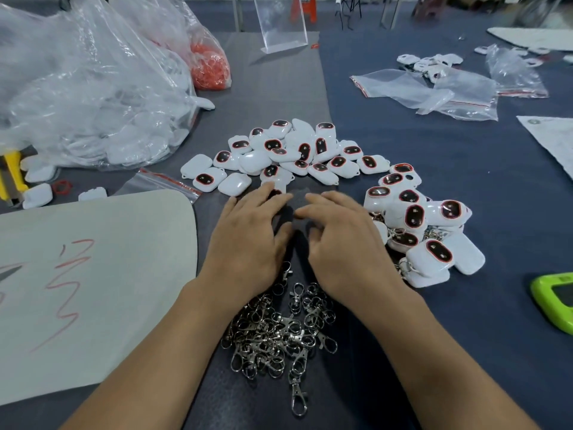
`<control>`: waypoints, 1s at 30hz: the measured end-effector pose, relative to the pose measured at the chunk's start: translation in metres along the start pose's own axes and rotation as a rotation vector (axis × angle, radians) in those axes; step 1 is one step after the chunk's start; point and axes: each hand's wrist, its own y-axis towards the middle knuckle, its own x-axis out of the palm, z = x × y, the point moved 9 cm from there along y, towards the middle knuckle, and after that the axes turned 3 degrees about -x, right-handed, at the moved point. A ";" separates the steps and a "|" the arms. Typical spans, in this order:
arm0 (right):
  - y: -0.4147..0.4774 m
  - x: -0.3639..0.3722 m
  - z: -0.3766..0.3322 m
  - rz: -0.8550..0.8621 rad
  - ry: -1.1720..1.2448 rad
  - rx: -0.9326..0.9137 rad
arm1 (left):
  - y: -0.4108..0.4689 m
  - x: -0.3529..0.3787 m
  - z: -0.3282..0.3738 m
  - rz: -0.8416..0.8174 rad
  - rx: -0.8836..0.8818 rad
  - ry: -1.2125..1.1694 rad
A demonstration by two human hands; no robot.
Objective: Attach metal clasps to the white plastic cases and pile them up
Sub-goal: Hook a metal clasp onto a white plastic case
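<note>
Though neither hand holds anything, the left hand lies nearly flat, touching one of the small white glossy plastic cases just ahead of it. The right hand is loosely curled. The cases look light, stiff and slippery, so pinch them across the flat faces. Tangled silver metal clasps lie under both wrists.

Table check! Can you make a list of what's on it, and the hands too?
Surface: dark blue cloth, grey mat.
Job's things: loose white cases; clasped cases piled right; metal clasps heaped near.
Clutter: plastic bags, scribbled board, green device.
Hands: left hand and right hand open, palms down, nothing held.
Cables: nothing seen.
Surroundings: clear stand, red stool behind.
</note>
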 end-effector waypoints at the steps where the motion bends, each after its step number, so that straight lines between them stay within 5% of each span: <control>1: 0.000 0.004 -0.002 -0.025 0.010 -0.012 | 0.000 -0.006 -0.001 0.060 -0.020 -0.041; 12: -0.002 -0.002 0.001 0.006 0.235 0.084 | -0.011 -0.039 -0.003 0.382 -0.104 -0.390; 18: -0.003 -0.014 0.001 0.085 0.370 0.075 | -0.020 -0.039 0.019 0.303 0.059 -0.543; 22: 0.001 -0.019 0.018 0.135 0.385 0.159 | -0.020 -0.045 0.013 0.368 0.009 -0.402; 30: 0.001 -0.016 0.032 0.144 0.463 0.261 | -0.018 -0.017 0.016 -0.180 0.047 -0.159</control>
